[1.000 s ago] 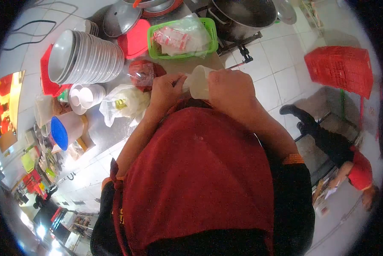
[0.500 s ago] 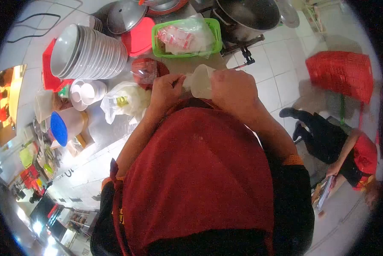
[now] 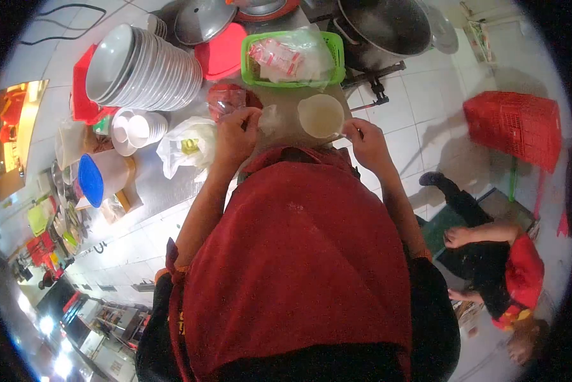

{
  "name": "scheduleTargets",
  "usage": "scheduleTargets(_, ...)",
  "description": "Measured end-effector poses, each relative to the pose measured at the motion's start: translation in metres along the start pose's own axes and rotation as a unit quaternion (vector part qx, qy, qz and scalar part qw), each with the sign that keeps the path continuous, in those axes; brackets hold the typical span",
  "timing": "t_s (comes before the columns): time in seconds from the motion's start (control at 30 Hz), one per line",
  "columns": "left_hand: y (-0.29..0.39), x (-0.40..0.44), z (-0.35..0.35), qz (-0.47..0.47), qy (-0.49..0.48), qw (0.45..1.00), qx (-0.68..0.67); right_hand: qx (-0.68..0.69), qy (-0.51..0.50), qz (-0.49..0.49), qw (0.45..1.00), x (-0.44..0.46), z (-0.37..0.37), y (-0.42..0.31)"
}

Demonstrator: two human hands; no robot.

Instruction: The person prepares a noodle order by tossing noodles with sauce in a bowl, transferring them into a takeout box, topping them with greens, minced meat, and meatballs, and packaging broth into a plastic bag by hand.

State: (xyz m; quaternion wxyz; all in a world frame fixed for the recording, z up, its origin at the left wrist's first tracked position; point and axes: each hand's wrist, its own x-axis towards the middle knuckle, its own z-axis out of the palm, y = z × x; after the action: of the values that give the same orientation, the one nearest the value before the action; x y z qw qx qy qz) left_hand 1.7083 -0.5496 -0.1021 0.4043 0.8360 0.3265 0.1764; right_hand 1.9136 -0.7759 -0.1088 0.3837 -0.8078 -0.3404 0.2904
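Observation:
My left hand (image 3: 237,135) is closed in a pinch on a small clear plastic bag (image 3: 268,119) above the steel worktop. At the worktop's right edge, a pale translucent plastic cup (image 3: 321,116) is tilted so its round mouth faces me. My right hand (image 3: 368,145) is closed, with its fingertips at the cup's right side, where a handle seems to be. Just beyond my left hand stands a red container (image 3: 227,100) with clear plastic over it. A white plastic bag (image 3: 187,145) with something yellow-green inside lies to its left.
A tall stack of bowls (image 3: 142,69), small white cups (image 3: 147,128) and a blue-lidded tub (image 3: 101,178) stand left. A green basket (image 3: 292,79) holds plastic packets. A large pot (image 3: 384,28) is at the back. At right are a red crate (image 3: 512,130) and a seated person (image 3: 521,267).
My hands have moved apart, the right one going right. The cup has turned its mouth toward me and shifted right. The person at right has changed arm position.

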Motion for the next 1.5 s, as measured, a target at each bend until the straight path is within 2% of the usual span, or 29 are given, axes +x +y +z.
scheduleTargets(0.23, 0.001, -0.001, -0.006, -0.017, -0.008, 1.0, 0.008, -0.039, 0.013, -0.028, 0.999, 0.001, -0.001, -0.011)
scheduleTargets(0.3, 0.003, -0.002, -0.006, -0.004, -0.008, 1.0, 0.011, -0.045, -0.038, -0.004, 0.998, 0.007, 0.001, -0.007)
scheduleTargets(0.4, 0.006, -0.003, -0.003, 0.027, 0.02, 0.999, 0.039, -0.018, -0.031, -0.045, 0.998, 0.013, 0.014, 0.014)
scheduleTargets(0.53, 0.004, -0.005, -0.001, 0.01, 0.016, 1.0, 0.015, 0.006, -0.069, -0.029, 0.997, 0.015, 0.018, 0.017)
scheduleTargets(0.6, 0.003, -0.006, -0.001, -0.008, 0.014, 1.0, 0.01, -0.053, 0.054, -0.086, 0.993, 0.014, 0.021, -0.002)
scheduleTargets(0.63, 0.003, -0.008, -0.001, -0.008, 0.017, 1.0, 0.003, -0.053, 0.053, -0.087, 0.993, 0.016, 0.025, -0.019)
scheduleTargets(0.7, 0.002, -0.013, -0.002, -0.009, 0.016, 1.0, -0.004, -0.077, 0.065, -0.239, 0.966, 0.019, 0.04, -0.055)
scheduleTargets(0.77, 0.001, -0.015, -0.002, -0.01, 0.019, 1.0, 0.006, -0.119, -0.004, -0.336, 0.934, 0.03, 0.064, -0.069)
scheduleTargets(0.87, 0.002, -0.016, -0.005, -0.002, 0.029, 1.0, 0.011, -0.172, -0.052, -0.369, 0.912, 0.039, 0.083, -0.093)
scheduleTargets(1.0, 0.005, -0.015, -0.01, -0.044, 0.003, 0.999, -0.006, -0.212, -0.059, -0.383, 0.897, 0.047, 0.103, -0.078)
scheduleTargets(1.07, 0.004, -0.015, -0.008, -0.073, 0.011, 0.997, -0.021, -0.183, -0.021, -0.395, 0.9, 0.043, 0.104, -0.08)
scheduleTargets(1.17, -0.002, -0.016, -0.006, -0.027, 0.042, 0.999, 0.017, -0.195, -0.061, -0.346, 0.915, 0.031, 0.099, -0.083)
scheduleTargets(1.3, -0.004, -0.016, -0.001, 0.018, 0.044, 0.999, 0.018, -0.15, -0.097, -0.341, 0.923, 0.023, 0.085, -0.083)
scheduleTargets(1.37, 0.005, -0.015, -0.005, -0.011, 0.01, 1.0, 0.007, -0.074, 0.094, -0.285, 0.951, 0.019, 0.062, -0.086)
scheduleTargets(1.4, 0.007, -0.015, -0.007, -0.012, 0.012, 1.0, 0.006, -0.101, 0.138, -0.234, 0.957, 0.02, 0.049, -0.073)
scheduleTargets(1.43, 0.01, -0.015, -0.008, -0.029, 0.005, 1.0, -0.001, -0.128, 0.181, -0.181, 0.958, 0.021, 0.036, -0.056)
scheduleTargets(1.47, 0.011, -0.016, -0.008, -0.044, -0.002, 0.999, -0.008, -0.13, 0.178, -0.182, 0.958, 0.021, 0.029, -0.033)
scheduleTargets(1.5, 0.009, -0.016, -0.006, -0.046, -0.002, 0.999, -0.009, -0.149, 0.163, -0.139, 0.965, 0.021, 0.025, -0.005)
